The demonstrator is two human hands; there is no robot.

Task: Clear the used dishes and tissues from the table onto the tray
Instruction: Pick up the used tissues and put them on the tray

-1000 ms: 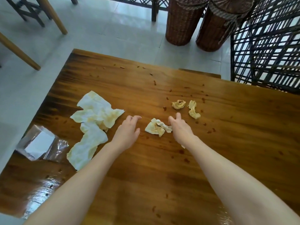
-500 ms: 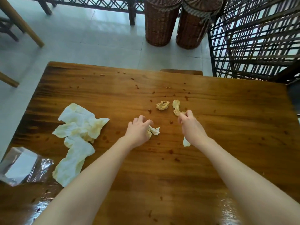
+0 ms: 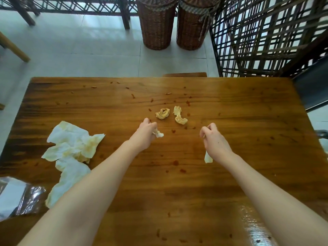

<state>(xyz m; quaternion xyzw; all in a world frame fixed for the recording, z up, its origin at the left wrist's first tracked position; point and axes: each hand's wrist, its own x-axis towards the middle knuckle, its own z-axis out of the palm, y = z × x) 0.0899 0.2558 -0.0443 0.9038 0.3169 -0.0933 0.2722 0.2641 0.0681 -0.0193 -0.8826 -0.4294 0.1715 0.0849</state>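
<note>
Left hand (image 3: pixel 146 134) is curling its fingers round a small crumpled white tissue (image 3: pixel 158 134), whose end is poking out to the right of the fist, at the centre of the frame. Right hand (image 3: pixel 213 141), a little right of centre, is gripping a thin white tissue scrap (image 3: pixel 208 158) that is hanging down beside the wrist. Neither hand is free.

Two more pieces are lying on the glossy brown wooden table (image 3: pixel 248 107) just above the hands in the frame: a rounded yellow-stained tissue wad (image 3: pixel 162 113) and, just right of it and apart from it, a long twisted yellow-stained tissue wad (image 3: pixel 179 116). The rounded one is sitting up and to the right of the left hand's knuckles, close by, so the left hand is looking the nearer for it. The long one is running roughly top to bottom of the frame and is lying between the two hands, about as near one as the other.

Further out, at the left of the frame, flat stained white tissue sheets (image 3: pixel 74 144) are lying overlapped, well apart from both hands, with a clear plastic wrapper (image 3: pixel 19 197) at the lower left edge. No tray is showing, so which way the load must travel cannot be told.
</note>
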